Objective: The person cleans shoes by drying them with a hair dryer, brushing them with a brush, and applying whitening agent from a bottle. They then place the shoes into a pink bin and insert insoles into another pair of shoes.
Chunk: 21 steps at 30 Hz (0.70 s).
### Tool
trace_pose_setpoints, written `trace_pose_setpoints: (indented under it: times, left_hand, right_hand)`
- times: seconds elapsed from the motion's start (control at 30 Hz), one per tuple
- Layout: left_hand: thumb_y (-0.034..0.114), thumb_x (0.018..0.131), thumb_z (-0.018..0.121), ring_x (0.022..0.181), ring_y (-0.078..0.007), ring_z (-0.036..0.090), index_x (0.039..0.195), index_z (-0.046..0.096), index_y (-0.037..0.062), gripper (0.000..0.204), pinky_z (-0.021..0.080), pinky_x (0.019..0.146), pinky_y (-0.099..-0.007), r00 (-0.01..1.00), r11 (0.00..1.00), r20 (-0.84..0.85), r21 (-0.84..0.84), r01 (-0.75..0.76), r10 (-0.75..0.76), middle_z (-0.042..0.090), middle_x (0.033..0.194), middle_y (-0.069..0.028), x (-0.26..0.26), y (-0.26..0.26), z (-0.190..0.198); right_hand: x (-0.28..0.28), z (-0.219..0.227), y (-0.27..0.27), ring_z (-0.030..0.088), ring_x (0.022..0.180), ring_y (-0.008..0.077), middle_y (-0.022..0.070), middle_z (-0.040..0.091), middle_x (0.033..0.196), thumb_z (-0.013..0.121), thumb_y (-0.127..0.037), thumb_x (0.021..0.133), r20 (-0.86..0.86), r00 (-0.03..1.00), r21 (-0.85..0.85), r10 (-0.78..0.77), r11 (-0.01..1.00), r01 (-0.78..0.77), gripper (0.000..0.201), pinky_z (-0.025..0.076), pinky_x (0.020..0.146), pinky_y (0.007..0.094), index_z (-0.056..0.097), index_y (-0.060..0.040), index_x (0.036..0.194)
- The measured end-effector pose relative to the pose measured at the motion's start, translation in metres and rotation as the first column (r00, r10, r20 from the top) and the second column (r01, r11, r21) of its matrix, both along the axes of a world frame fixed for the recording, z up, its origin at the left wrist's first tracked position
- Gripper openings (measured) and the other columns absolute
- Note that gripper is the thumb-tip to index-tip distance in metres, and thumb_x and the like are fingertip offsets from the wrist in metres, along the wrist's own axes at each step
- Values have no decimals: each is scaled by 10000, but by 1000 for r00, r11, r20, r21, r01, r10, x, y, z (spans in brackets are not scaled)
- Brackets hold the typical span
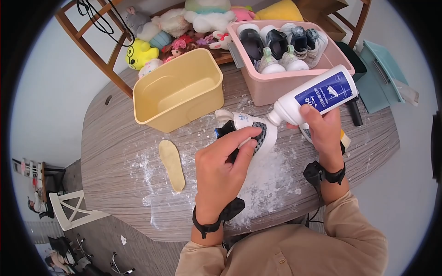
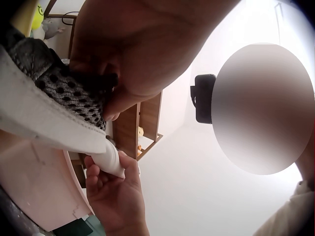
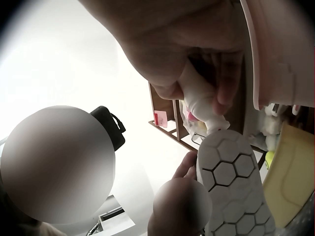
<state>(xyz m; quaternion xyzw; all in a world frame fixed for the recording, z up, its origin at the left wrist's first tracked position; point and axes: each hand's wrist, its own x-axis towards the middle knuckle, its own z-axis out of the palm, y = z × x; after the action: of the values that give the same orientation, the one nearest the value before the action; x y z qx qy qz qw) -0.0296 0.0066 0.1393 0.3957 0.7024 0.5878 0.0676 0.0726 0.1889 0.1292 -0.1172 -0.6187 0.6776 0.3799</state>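
My left hand (image 1: 223, 161) grips a sneaker (image 1: 270, 138) by its black mesh upper, thumb and fingers pinching near the opening. The white toe points right, and the hexagon-patterned sole (image 3: 231, 172) shows in the right wrist view. In my right hand (image 1: 326, 133) is a white squeeze bottle (image 1: 322, 92) with a blue label, tilted so that its nozzle is right at the sneaker's toe edge. Behind the right hand another shoe (image 1: 305, 130) lies on the table, mostly hidden. A beige insole (image 1: 171, 165) lies flat to the left of my left hand.
White residue (image 1: 271, 184) is smeared over the wooden table (image 1: 115, 138). A yellow bin (image 1: 184, 115) stands behind the insole. Several shoes sit in a pink bin (image 1: 260, 89) at the back, beside plush toys (image 1: 172, 23). A teal bin (image 1: 377, 87) is at the right.
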Motion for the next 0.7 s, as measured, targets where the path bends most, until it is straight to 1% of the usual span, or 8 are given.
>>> trace_pose_setpoints:
  times: [0.27,0.33,0.37,0.43,0.47,0.57,0.6,0.7]
  left_hand:
    - [5,813,674,603,-33,435,980,698,13,169,339,530,-188,1000,1000,11,-4,-13,13,658,797,-11,-1,1,0]
    - [8,813,676,602,-31,432,983,698,14,171,336,527,-186,1000,1000,0,9,-18,18,654,787,-8,-1,1,-2]
    - [15,814,676,582,-60,475,982,700,26,170,367,521,-204,999,999,-11,-11,-42,42,668,790,-34,-2,2,-2]
    - [30,815,677,542,-118,560,981,704,51,169,428,509,-240,995,994,-33,-51,-91,90,696,794,-84,-4,1,-2]
    - [32,815,679,531,-109,540,984,705,54,172,416,501,-235,996,995,-26,-43,-91,90,691,780,-79,-4,-1,-1]
    - [37,812,686,506,-85,494,991,706,60,182,385,479,-224,997,997,-9,-5,-76,76,676,742,-65,-3,-5,0]
    - [38,811,688,503,-79,487,993,705,62,185,378,475,-221,998,998,-6,18,-62,62,671,733,-61,-4,-4,-2]
    - [41,807,693,501,-77,484,1000,705,66,195,372,470,-219,999,998,11,45,-41,41,672,732,-58,-5,-1,-5]
  right_hand:
    - [-1,-2,-1,665,717,153,106,655,882,656,-83,840,-12,1000,11,-1,1000,1,249,562,592,268,564,56,1025]
    - [2,0,1,658,746,141,98,651,898,669,-94,833,20,999,-11,42,999,-42,270,555,622,263,562,48,1036]
    - [3,0,2,654,760,136,94,649,906,675,-100,829,36,997,-23,64,998,-63,281,551,637,261,560,44,1041]
    - [4,-2,-6,642,790,123,86,644,928,689,-114,820,67,997,83,-42,996,36,307,537,674,256,556,34,1054]
    - [5,-2,-8,636,806,117,82,642,940,696,-121,816,79,992,136,-96,987,85,320,530,693,254,554,28,1061]
    - [5,-2,-6,621,826,106,71,638,952,713,-135,808,52,992,86,-117,990,112,343,511,729,248,552,17,1072]
    - [4,-5,-4,626,823,112,75,638,953,714,-140,812,24,994,62,-104,993,102,352,520,716,254,546,18,1078]
    - [3,-11,2,658,837,221,137,609,998,674,-163,839,-39,997,107,-71,991,75,413,608,628,391,491,57,1137]
